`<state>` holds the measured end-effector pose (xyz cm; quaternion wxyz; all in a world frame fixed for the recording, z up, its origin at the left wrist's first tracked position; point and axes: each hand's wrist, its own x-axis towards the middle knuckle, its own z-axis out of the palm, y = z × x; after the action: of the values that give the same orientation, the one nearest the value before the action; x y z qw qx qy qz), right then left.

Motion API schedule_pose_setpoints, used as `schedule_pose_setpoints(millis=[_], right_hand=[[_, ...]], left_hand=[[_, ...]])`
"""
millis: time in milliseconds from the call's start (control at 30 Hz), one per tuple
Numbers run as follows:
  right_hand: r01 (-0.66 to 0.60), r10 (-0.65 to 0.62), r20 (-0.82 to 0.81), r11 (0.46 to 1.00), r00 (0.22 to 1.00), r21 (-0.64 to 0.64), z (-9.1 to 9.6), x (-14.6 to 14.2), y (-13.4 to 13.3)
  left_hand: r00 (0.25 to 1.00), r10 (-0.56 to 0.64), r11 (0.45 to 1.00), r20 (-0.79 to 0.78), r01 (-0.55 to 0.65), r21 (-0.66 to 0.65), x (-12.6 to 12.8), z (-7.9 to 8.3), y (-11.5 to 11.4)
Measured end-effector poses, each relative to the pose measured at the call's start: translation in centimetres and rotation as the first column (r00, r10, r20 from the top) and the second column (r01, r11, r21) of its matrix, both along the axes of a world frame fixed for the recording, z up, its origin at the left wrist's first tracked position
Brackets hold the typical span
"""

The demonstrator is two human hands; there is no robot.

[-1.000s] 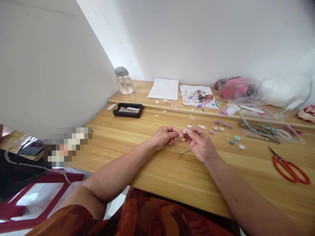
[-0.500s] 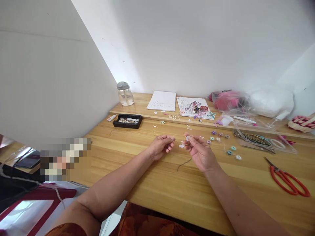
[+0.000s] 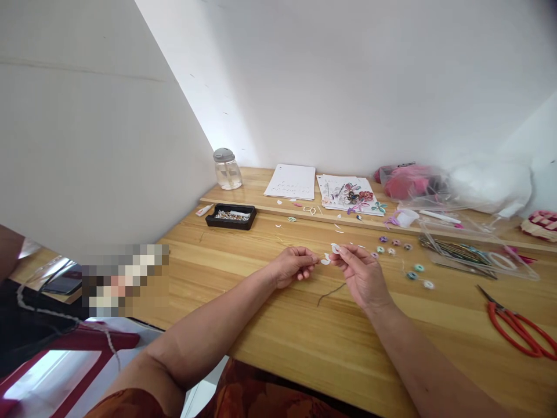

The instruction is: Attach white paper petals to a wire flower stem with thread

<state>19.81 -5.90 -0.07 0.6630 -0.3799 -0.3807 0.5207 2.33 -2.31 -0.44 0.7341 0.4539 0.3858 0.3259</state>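
My left hand [image 3: 292,265] and my right hand [image 3: 362,274] meet above the middle of a wooden table [image 3: 278,325]. Both are closed in a pinch. The right fingertips hold a small white paper coil [image 3: 335,248]. A small white paper piece [image 3: 325,260] sits between the two hands, at the left fingertips. A thin dark wire [image 3: 331,292] lies on the table just under my right hand.
Small coloured paper coils [image 3: 394,249] lie to the right, then a clear bag of paper strips [image 3: 461,249] and red scissors [image 3: 517,325]. A black tray [image 3: 231,215], a lidded jar [image 3: 227,169], white papers [image 3: 292,181] and a flower-decorated sheet [image 3: 350,193] stand at the back.
My hands drew apart a little, then came together again, fingertips almost touching. The view has shifted slightly.
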Motion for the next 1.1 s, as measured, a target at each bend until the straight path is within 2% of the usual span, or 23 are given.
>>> schedule_pose_setpoints(millis=[100, 200, 367, 500, 633, 800, 933, 1000, 1100], right_hand=[[0.019, -0.019, -0.037, 1.000, 0.999, 0.000, 0.2, 0.4, 0.2], [0.012, -0.013, -0.073, 1.000, 0.997, -0.015, 0.6, 0.5, 0.1], [-0.159, 0.158, -0.057, 0.987, 0.986, -0.009, 0.7, -0.3, -0.8], [-0.224, 0.224, 0.015, 0.974, 0.975, 0.026, 0.3, -1.0, -1.3], [-0.158, 0.159, -0.011, 0.987, 0.987, 0.041, 0.0, -1.1, -1.1], [0.022, -0.019, -0.047, 0.998, 0.999, 0.063, 0.4, -0.4, -0.2], [0.207, -0.198, -0.090, 0.973, 0.976, 0.100, 1.0, 1.1, 0.6], [0.220, -0.210, -0.109, 0.971, 0.971, 0.091, 1.2, 1.5, 0.7], [0.089, -0.086, -0.098, 0.995, 0.991, 0.032, 1.0, 1.2, 0.4]], left_hand=[[0.999, -0.019, 0.999, -0.041, 0.021, 0.038, -0.1, 0.3, -0.1], [0.999, 0.050, 0.998, 0.001, -0.050, 0.031, -0.1, 0.4, -0.1], [0.991, 0.107, 0.994, 0.078, -0.108, 0.013, 0.2, 0.1, -0.2], [0.996, 0.081, 0.987, 0.046, -0.086, 0.135, 1.0, -0.4, -0.7], [0.998, 0.060, 0.976, 0.032, -0.065, 0.208, 1.3, -0.3, -1.1], [0.998, 0.017, 0.969, 0.065, -0.032, 0.246, 1.3, 0.3, -1.3], [0.993, 0.111, 0.962, 0.033, -0.116, 0.249, 1.1, 0.0, -0.8], [0.979, 0.202, 0.946, 0.023, -0.201, 0.254, 1.0, -0.3, -0.4], [0.958, 0.287, 0.920, 0.016, -0.280, 0.276, 0.8, -0.6, -0.1]])
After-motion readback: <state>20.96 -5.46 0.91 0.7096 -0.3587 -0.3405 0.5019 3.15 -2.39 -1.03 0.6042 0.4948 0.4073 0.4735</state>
